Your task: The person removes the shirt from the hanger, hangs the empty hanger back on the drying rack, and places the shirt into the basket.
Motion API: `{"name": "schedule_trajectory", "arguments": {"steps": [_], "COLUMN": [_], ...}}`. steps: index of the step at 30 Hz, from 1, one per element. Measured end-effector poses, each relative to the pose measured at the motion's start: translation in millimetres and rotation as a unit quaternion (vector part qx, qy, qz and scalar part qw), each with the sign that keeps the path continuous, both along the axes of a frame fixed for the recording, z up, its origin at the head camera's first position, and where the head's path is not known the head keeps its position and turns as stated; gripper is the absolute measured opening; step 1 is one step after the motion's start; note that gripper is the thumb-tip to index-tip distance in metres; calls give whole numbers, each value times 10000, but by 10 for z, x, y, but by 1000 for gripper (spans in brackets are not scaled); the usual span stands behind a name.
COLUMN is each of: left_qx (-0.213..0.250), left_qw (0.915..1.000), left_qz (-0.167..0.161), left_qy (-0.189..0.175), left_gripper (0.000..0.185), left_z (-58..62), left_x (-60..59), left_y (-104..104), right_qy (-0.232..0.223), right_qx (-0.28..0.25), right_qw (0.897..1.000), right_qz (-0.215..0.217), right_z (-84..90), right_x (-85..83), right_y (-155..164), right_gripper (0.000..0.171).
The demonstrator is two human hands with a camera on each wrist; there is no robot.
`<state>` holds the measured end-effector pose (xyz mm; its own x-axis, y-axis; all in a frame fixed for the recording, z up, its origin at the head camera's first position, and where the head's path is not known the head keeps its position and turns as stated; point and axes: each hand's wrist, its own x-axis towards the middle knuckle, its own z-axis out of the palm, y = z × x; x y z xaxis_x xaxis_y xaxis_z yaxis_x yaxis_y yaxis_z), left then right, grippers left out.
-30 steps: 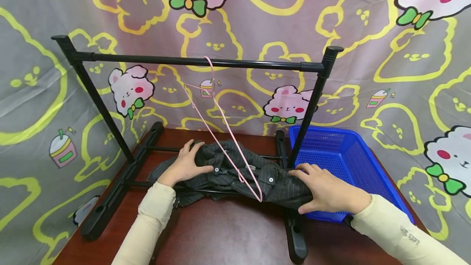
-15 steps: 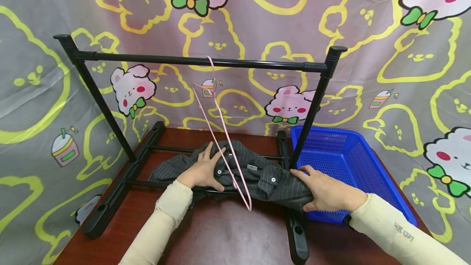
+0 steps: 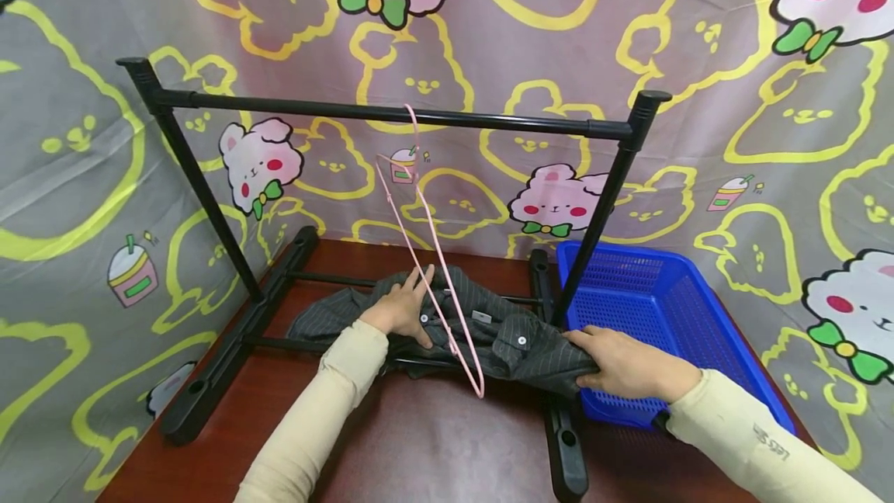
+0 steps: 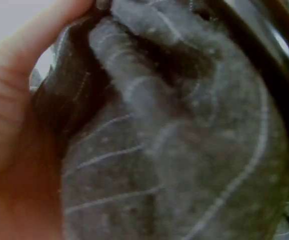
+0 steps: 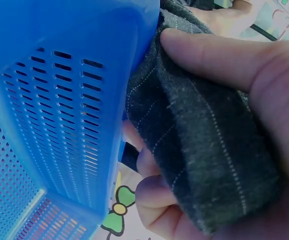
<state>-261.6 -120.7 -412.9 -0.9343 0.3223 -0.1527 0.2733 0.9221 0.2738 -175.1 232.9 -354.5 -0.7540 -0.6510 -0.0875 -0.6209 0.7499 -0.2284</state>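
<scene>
I see the right hand (image 3: 624, 359) pinching the striped shirt (image 3: 499, 355) by its edge; I can't tell whether the left hand (image 3: 400, 315) grips. The shirt lies across the rack's (image 3: 213, 212) base; lifting toward twelve o'clock could snag the hanger (image 3: 440, 254). The basket (image 3: 642, 278) crowds three; tabletop (image 3: 433, 449) room opens toward six.

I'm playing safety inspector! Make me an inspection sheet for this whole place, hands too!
Surface: reddish-brown table, glossy.
Things in use: black rack standing on the table; pink hanger hooked over its top bar, tilted; dark striped garment bunched at the lower bars; blue basket beside the rack's right side.
Clutter: nothing seen.
Left hand: touches the garment, fingers spread.
Right hand: grips the garment's end, near the basket.
Cables: nothing seen.
Surroundings: grey curtain with cartoon bunnies and yellow outlines.
</scene>
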Motion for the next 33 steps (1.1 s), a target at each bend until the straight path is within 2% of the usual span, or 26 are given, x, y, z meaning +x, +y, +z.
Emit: {"name": "schedule_trajectory", "arguments": {"steps": [4, 7, 14, 19, 22, 27, 29, 33], "left_qx": [42, -49, -360, -272, -144, -72, -101, -214], "left_qw": [10000, 10000, 9988, 9961, 9952, 9975, 9984, 9996], "left_qz": [-14, -58, -157, 87, 143, -102, -206, -184], "left_qy": [-2, -61, -286, -836, -955, -696, -526, -92], "left_gripper": [138, 131, 105, 113, 116, 106, 94, 65], "left_z": [-31, -41, -31, 13, 9, -49, -83, -120], "left_x": [-44, -66, -41, -19, -26, -69, -91, -107], "left_y": [2, 14, -4, -50, -86, -126, -127, -119], "right_qy": [70, 144, 420, 750, 898, 1081, 1157, 1271], "right_qx": [-124, -210, -552, -639, -711, -983, -1069, -1183], "right_qw": [9996, 9994, 9976, 9949, 9930, 9885, 9867, 9838], "right_qz": [225, 247, -49, -223, -297, -391, -405, -450], "right_z": [20, 38, 89, 130, 175, 257, 278, 304], "right_x": [2, 4, -24, -56, -68, -96, -107, -120], "right_y": [7, 25, 71, 117, 135, 123, 109, 91], "right_gripper": [45, 38, 29, 24, 25, 30, 32, 32]}}
